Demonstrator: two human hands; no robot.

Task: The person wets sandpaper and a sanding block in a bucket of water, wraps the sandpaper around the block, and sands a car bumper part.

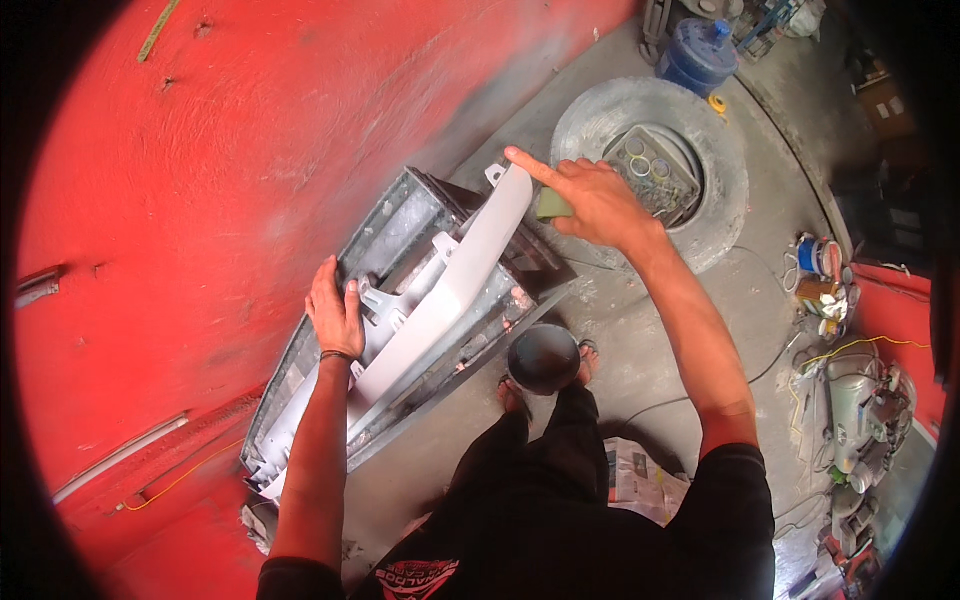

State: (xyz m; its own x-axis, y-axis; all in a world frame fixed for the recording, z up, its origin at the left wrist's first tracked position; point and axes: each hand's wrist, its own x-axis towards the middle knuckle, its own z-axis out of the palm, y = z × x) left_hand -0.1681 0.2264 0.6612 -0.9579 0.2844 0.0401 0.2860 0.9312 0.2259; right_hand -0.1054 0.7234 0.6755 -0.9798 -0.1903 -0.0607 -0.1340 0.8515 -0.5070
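Note:
A long, bent white plastic trim piece (470, 270) with mounting tabs along its edge lies on a grey, dust-stained stand (400, 225), angled from lower left to upper right. My left hand (335, 312) rests at the piece's wall side, its fingers stretched out near a tab. Beyond the far end, my right hand (597, 202) has its index finger extended to touch the tip of the piece. Under the palm and curled fingers of that hand sits a green pad (553, 205), partly hidden.
A red wall (220, 190) runs along the left. Ahead on the floor lies a dusty tire (590, 115) with a tray of rings inside. A blue water jug (698, 55) stands behind it. A dark bucket (544, 358) is at my feet, newspaper (635, 480) nearby. Equipment (850, 410) lines the right.

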